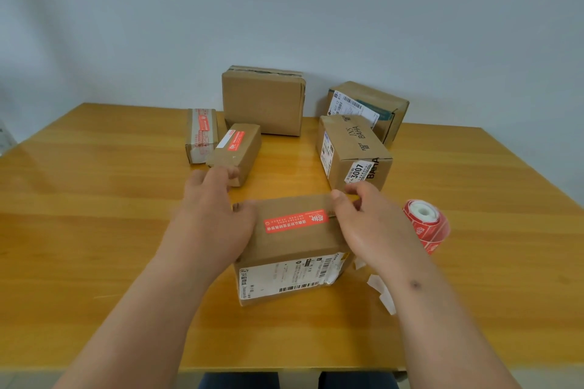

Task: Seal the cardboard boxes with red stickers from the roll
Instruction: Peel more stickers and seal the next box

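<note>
A cardboard box lies near the table's front, with a red sticker across its top seam and a white shipping label on its near side. My left hand lies over the box's left end, its fingers curled past the far left corner. My right hand grips the box's right end, thumb at the sticker's right tip and fingers over the far edge. The roll of red stickers stands on the table just right of my right hand.
Several more boxes stand behind: two small ones with red stickers, a plain large one, a printed one and a labelled one. White backing strips lie by my right wrist. The wooden table ends close to me.
</note>
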`<action>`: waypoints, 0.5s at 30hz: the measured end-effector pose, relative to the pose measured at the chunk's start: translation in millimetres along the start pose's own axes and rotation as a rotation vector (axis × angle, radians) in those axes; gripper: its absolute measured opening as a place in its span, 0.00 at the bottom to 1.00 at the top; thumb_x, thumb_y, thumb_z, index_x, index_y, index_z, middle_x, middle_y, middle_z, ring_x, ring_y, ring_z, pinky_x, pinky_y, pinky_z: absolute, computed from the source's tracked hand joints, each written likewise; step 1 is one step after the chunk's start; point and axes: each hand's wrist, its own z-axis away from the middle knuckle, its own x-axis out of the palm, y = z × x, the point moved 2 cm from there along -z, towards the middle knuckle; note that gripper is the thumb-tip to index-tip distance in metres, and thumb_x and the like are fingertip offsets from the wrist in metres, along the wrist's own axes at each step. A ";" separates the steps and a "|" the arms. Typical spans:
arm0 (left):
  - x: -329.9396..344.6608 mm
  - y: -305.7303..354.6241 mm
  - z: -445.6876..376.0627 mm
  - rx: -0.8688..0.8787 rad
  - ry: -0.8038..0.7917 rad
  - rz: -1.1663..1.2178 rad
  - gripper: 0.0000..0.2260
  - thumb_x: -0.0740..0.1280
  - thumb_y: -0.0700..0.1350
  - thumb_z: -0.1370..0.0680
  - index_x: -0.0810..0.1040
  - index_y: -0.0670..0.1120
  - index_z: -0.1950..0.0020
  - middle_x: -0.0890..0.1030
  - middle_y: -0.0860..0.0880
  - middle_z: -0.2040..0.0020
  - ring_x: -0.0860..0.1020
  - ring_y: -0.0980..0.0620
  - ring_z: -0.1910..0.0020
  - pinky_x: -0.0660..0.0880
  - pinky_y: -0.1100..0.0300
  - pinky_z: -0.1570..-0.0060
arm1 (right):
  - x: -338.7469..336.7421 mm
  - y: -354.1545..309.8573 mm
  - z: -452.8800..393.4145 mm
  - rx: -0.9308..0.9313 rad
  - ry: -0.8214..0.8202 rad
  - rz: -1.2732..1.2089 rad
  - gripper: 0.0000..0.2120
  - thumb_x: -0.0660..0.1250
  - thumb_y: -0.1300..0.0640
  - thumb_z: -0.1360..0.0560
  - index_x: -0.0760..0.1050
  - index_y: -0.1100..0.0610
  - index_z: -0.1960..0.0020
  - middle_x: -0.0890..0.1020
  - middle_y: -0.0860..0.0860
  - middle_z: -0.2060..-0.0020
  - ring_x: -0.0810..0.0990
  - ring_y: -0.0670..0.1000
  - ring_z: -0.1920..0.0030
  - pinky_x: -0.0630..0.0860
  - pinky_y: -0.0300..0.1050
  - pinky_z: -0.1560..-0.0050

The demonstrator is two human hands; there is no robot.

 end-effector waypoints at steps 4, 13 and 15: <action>3.4 -7.0 3.8 -0.111 -0.227 -0.110 0.23 0.54 0.68 0.24 0.75 0.53 0.45 0.80 0.52 0.52 0.79 0.52 0.55 0.77 0.53 0.55 | 2.6 -4.7 8.2 -0.029 -0.165 -0.057 0.21 0.49 0.36 0.21 0.73 0.47 0.44 0.78 0.43 0.52 0.76 0.45 0.53 0.76 0.49 0.50; -6.3 -17.9 -3.9 -0.436 -0.002 0.777 0.11 0.62 0.56 0.20 0.78 0.49 0.52 0.79 0.48 0.52 0.78 0.48 0.52 0.77 0.53 0.56 | -7.7 -1.1 7.9 0.041 -0.007 -0.501 0.30 0.51 0.27 0.29 0.76 0.51 0.50 0.81 0.49 0.54 0.80 0.53 0.50 0.74 0.57 0.43; 7.6 -21.7 0.8 -0.494 -0.138 0.746 0.14 0.60 0.58 0.20 0.78 0.50 0.51 0.82 0.48 0.52 0.79 0.48 0.52 0.75 0.54 0.54 | -1.4 -1.4 12.5 0.003 -0.084 -0.417 0.26 0.49 0.32 0.24 0.73 0.51 0.47 0.77 0.43 0.53 0.77 0.47 0.50 0.71 0.47 0.45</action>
